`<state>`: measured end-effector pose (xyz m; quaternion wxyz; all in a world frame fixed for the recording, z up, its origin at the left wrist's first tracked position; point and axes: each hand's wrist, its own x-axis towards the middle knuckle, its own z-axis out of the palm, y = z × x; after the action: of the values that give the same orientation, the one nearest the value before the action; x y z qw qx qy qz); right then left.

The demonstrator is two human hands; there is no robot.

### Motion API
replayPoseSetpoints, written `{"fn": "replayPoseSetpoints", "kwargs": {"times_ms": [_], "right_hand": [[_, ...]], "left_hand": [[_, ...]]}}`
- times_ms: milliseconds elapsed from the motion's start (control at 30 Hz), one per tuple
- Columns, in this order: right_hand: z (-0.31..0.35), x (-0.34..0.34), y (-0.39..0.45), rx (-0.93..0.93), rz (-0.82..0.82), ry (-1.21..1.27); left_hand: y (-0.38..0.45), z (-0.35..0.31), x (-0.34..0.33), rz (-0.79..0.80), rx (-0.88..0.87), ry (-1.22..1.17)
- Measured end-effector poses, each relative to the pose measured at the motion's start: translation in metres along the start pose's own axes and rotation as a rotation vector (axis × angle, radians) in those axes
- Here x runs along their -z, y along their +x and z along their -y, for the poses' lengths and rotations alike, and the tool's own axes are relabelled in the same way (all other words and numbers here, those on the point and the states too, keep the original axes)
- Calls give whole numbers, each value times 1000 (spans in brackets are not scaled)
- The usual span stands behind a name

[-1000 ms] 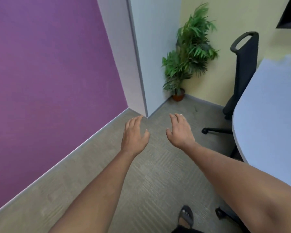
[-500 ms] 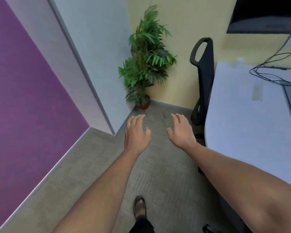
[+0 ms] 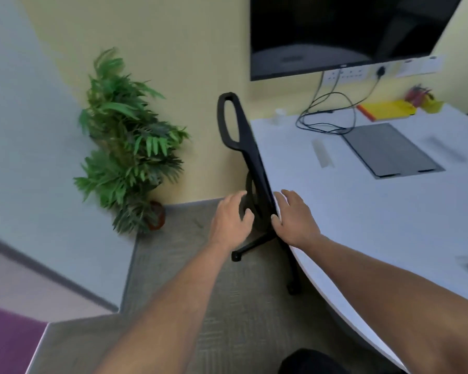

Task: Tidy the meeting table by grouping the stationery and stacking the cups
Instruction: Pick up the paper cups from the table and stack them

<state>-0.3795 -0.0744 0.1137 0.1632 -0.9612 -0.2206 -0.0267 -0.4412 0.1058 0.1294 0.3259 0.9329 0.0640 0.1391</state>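
Observation:
My left hand [image 3: 231, 220] and my right hand [image 3: 295, 218] are stretched out in front of me, fingers relaxed, holding nothing. The right one hovers over the near left edge of the white meeting table [image 3: 362, 211]; the left one is over the floor beside a black chair [image 3: 243, 147]. At the table's far end lie a yellow and red pad [image 3: 384, 110], a yellow holder with coloured pens [image 3: 423, 99] and a small white cup [image 3: 279, 114]. A clear ruler [image 3: 322, 153] lies nearer, and a blurred object [image 3: 443, 149] to the right.
The black chair is pushed against the table's left edge between my hands. A grey cable hatch [image 3: 392, 149] is set in the tabletop, with black cables [image 3: 324, 117] running to wall sockets under a dark screen [image 3: 349, 31]. A potted plant [image 3: 127, 147] stands in the corner.
My view has swung right, from the purple wall and floor toward the table. More of the tabletop, the screen and the stationery came into view. Both hands kept their open pose.

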Motion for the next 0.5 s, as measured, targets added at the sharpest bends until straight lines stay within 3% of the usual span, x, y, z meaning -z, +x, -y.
{"fn": "replayPoseSetpoints", "kwargs": {"times_ms": [100,367,500], "right_hand": [[-29,2,23,-88,-19,-18],[-116,-1,100,-271,-47,50],[-149,3,141,-301,-39,80]], "left_hand": [[37,-4,-26,87,-116,6],[139,-18,-90,226,-186,-70],[196,-30,-115,213,-167,-116]]}}
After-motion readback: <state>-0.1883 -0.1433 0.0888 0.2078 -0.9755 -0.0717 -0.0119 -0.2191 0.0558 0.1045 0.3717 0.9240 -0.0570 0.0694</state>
